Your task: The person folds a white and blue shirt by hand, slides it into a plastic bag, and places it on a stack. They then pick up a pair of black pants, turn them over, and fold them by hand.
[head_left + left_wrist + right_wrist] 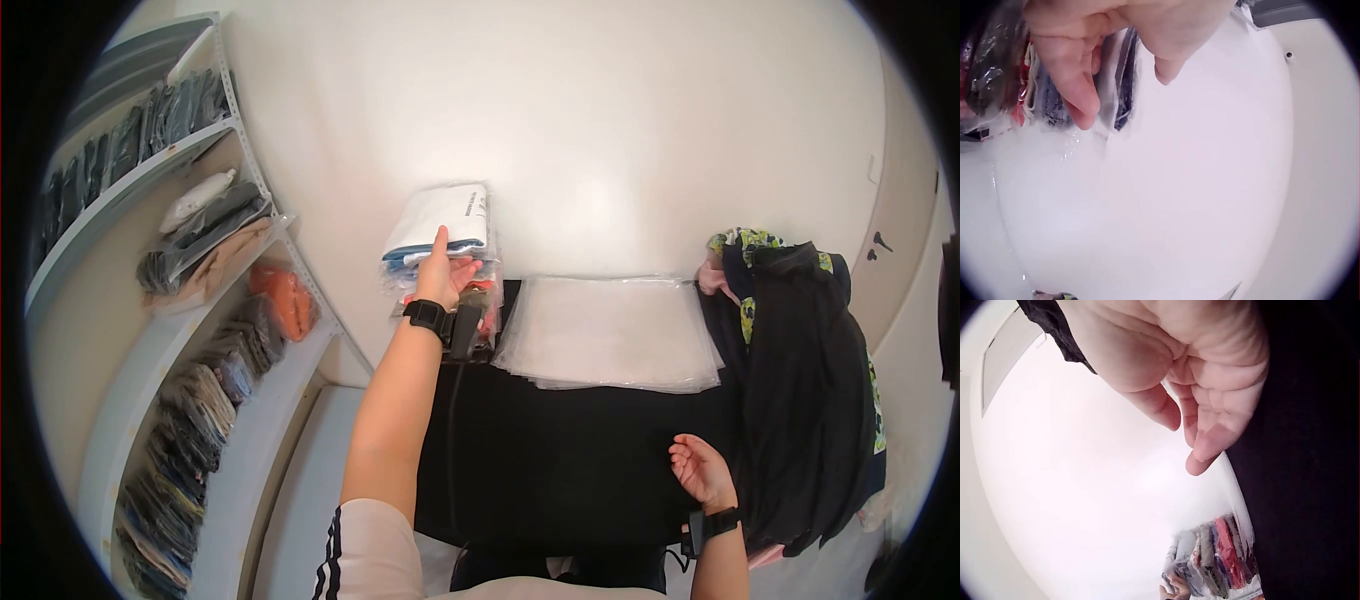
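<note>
My left hand (445,275) is at the front of a stack of bagged folded clothes. It holds the top packet (430,215), a white folded garment with a blue edge in clear plastic, thumb over its face and fingers at its front edge. In the left wrist view the packet's dark blue edge (1124,94) shows between thumb and fingers. Bagged garments (1222,553) in red, grey and dark colours make up the stack in the right wrist view. My right hand (703,470) hangs above the black surface, fingers loosely bent, holding nothing.
A pile of clear plastic bags (610,335) lies on the black table surface (570,440), right of the stack. Black and floral clothes (805,380) hang over the right side. Metal shelves (240,440) with bagged garments stand at left; a white wall (600,130) rises behind.
</note>
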### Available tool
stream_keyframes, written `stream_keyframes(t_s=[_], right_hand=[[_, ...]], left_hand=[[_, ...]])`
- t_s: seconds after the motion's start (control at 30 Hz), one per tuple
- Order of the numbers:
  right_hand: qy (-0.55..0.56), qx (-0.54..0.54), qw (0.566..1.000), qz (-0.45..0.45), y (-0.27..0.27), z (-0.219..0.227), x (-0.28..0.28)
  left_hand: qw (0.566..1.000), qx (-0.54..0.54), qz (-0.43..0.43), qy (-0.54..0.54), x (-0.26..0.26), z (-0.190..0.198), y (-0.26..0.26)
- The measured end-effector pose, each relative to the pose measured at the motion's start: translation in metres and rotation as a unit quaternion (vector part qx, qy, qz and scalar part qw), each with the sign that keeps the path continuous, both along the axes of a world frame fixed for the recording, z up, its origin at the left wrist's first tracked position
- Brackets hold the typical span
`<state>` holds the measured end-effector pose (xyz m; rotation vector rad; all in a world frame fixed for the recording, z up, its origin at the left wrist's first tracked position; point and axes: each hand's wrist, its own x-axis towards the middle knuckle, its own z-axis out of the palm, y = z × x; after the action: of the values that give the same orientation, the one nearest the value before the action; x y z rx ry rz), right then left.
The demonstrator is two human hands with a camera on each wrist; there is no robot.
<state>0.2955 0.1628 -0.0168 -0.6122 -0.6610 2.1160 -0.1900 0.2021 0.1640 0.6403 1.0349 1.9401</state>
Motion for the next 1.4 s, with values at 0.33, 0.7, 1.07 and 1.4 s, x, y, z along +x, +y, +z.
stream_keyframes(t_s=[0.33, 0.7, 1.07, 1.4], right_hand=[[-0.004, 0.005, 1.000, -0.005, 0.001, -0.003, 0.000], [0.002, 0.015, 1.000, 0.018, 0.004, -0.011, 0.004], [-0.185, 0.114, 0.904, -0.368, 0.052, 0.062, 0.046], [-0.542, 0.138, 0.657, -0.505, 0.115, 0.056, 0.151]], left_hand=[[0.996, -0.082, -0.011, 0.039, 0.029, -0.024, -0.029], [0.975, -0.140, -0.062, 0.163, 0.081, -0.078, -0.044], [0.951, -0.187, -0.221, 0.108, 0.142, -0.105, -0.112], [0.950, -0.156, -0.254, 0.095, 0.146, -0.080, -0.160]])
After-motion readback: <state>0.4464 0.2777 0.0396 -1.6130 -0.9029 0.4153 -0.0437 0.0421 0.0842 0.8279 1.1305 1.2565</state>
